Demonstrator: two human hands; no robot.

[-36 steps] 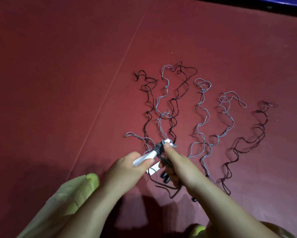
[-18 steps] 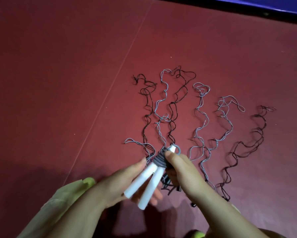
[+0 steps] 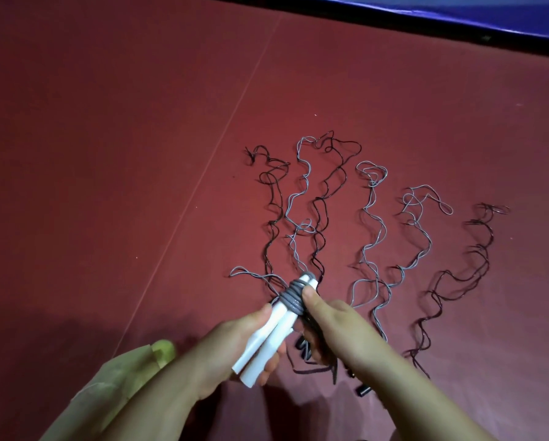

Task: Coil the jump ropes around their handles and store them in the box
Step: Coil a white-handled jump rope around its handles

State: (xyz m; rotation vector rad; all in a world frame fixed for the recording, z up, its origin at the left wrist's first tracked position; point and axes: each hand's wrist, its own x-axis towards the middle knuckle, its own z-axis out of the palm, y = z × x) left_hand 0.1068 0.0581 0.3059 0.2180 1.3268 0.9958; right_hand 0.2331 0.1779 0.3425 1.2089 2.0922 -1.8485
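My left hand (image 3: 235,345) grips the two white handles (image 3: 268,340) of a grey jump rope, held side by side and pointing away from me. Several turns of grey rope (image 3: 294,297) are wound round their far ends. My right hand (image 3: 330,323) pinches that coil with the thumb on top. The loose grey rope (image 3: 302,186) trails away over the red floor. Several more wavy ropes lie there, grey ropes (image 3: 370,230) and black ropes (image 3: 476,249). Black handles (image 3: 303,348) show under my right hand. No box is in view.
The red floor mat (image 3: 108,154) has a thin seam line (image 3: 203,179) running diagonally. A dark strip and blue edge (image 3: 457,14) border the far side. Yellow-green cloth (image 3: 139,367) lies by my left forearm. A small black handle end (image 3: 364,390) lies near my right wrist.
The white handles have turned from pointing up-right under my fingers to lying in full view in my left hand. The grey coil near their tips has grown.
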